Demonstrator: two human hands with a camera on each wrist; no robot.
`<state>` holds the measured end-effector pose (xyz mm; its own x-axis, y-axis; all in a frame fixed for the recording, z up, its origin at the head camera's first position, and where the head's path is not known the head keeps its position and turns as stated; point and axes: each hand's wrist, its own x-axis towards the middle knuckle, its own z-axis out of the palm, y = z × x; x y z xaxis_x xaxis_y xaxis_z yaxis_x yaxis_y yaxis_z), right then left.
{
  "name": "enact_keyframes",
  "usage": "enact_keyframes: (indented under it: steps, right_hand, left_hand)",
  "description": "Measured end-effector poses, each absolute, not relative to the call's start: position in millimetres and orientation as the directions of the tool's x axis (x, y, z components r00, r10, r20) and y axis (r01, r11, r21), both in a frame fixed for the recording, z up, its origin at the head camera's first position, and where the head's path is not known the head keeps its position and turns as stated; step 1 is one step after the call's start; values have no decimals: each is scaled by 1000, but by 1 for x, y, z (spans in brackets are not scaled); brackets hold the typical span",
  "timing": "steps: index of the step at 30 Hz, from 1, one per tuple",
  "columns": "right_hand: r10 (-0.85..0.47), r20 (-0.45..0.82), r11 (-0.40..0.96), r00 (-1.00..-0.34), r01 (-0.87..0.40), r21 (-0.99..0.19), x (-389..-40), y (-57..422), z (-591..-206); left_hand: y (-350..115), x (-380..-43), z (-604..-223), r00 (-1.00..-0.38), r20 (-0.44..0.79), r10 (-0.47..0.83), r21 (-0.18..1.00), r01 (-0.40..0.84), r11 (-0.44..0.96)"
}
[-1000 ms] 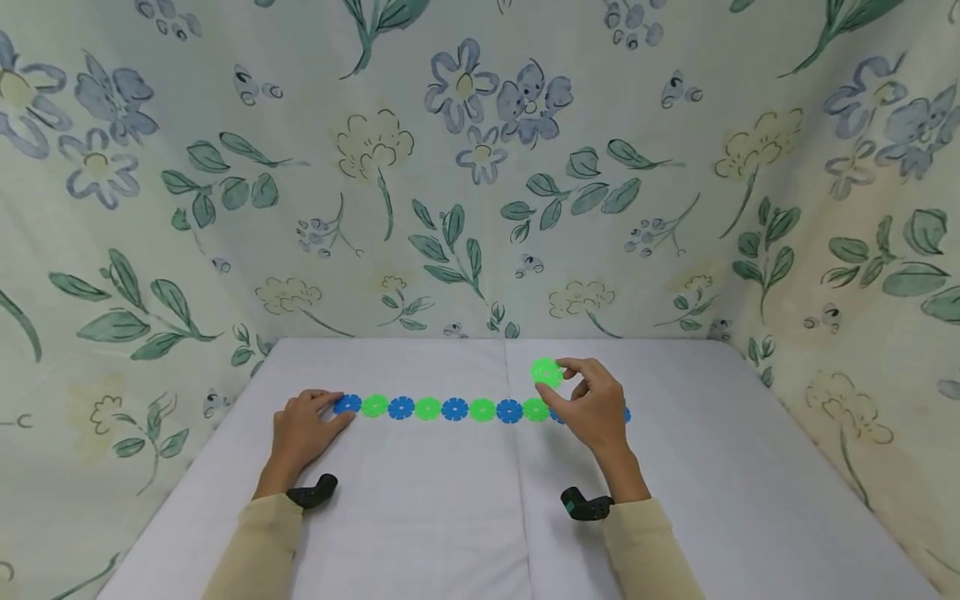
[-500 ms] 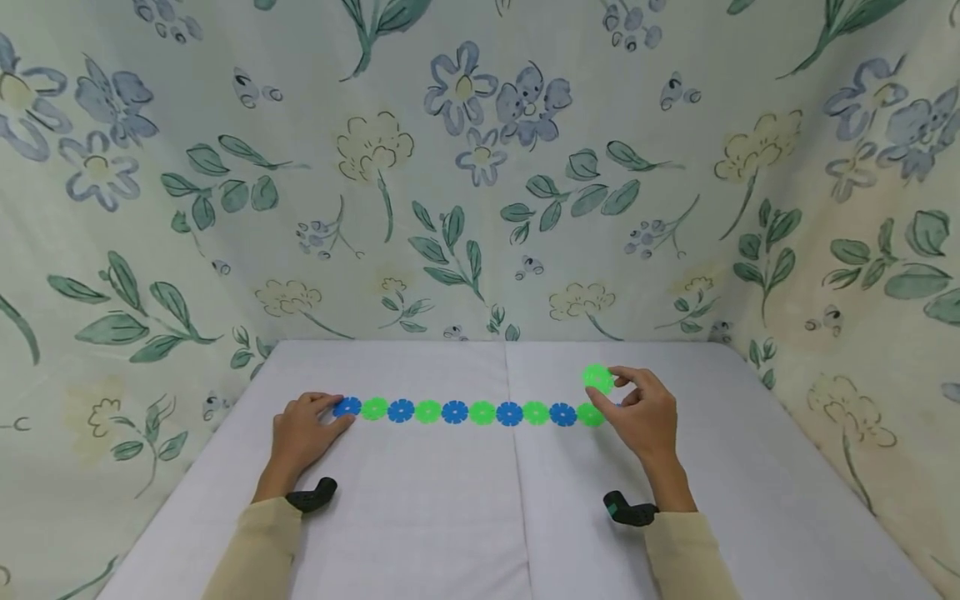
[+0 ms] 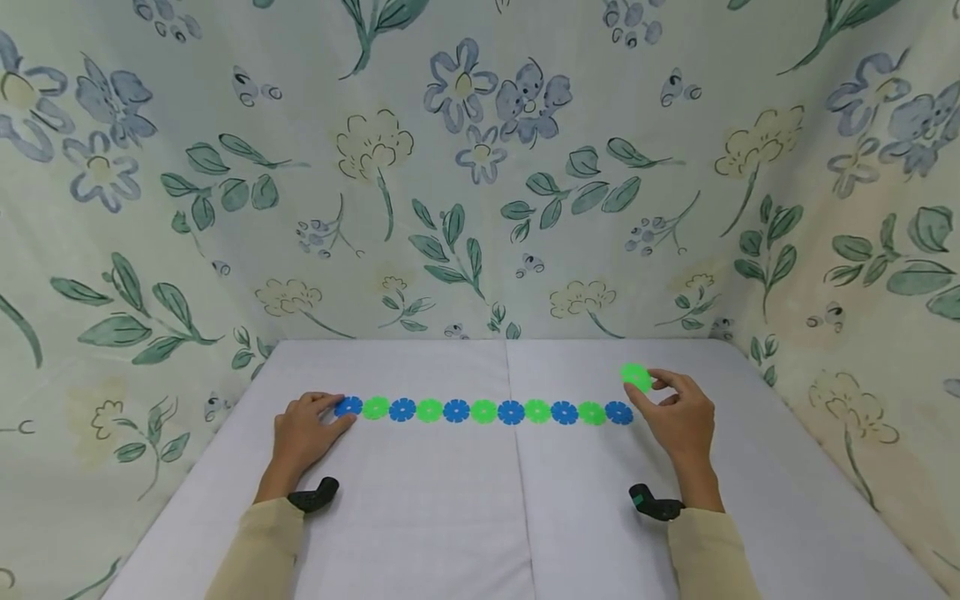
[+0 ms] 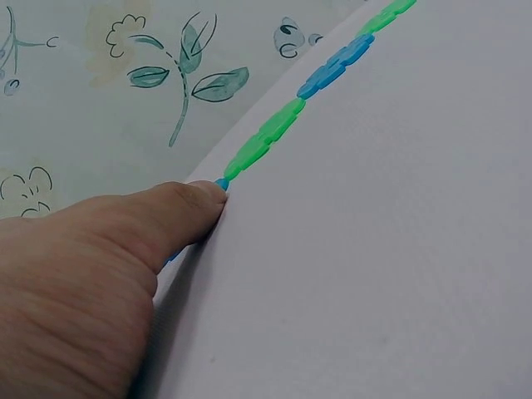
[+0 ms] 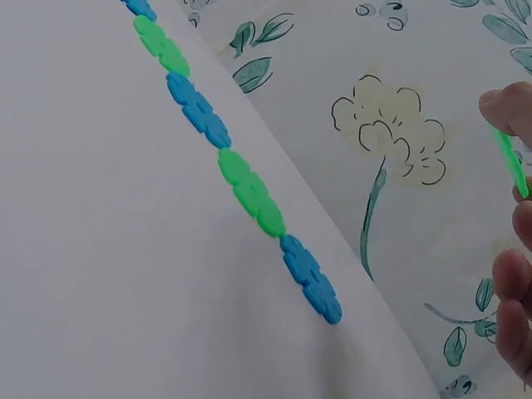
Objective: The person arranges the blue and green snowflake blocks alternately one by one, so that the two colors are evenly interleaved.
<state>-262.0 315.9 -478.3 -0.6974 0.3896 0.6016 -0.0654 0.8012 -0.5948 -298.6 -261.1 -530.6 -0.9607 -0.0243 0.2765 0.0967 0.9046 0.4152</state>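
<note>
A row of flat notched plastic discs, alternating blue and green, lies across the white table. My left hand (image 3: 303,433) holds the leftmost blue disc (image 3: 349,406) between thumb and fingers; in the left wrist view the thumb (image 4: 195,204) covers most of it. Above the row's right end, my right hand (image 3: 684,421) pinches a loose green disc (image 3: 634,377) by its edge, between thumb and fingertips. Just below and left of that hand sits the last blue disc (image 3: 619,412), touching a green disc (image 3: 592,413). The right wrist view shows the pinched disc nearly edge-on.
White cloth (image 3: 420,508) covers the table, with a crease running front to back. A floral curtain (image 3: 480,208) hangs behind the table and along both sides. Each wrist bears a black camera mount, such as the left one (image 3: 315,496).
My right hand has moved to the right along the row with the green disc, uncovering the row's right end. The left hand has stayed on the leftmost blue disc.
</note>
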Motion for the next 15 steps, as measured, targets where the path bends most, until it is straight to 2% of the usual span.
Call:
enact_keyframes:
  steps: [5,15]
  right_hand:
    - [445,526,780,-725,24,-626,-261,323,-486]
    - [544,294,673,-786,200,-712,-261,331,-492]
  left_hand:
    - [-260,-298,-530,-962,273,-26,410,91,908]
    - [-259,-299,-528,-964,264,-31,419,86,904]
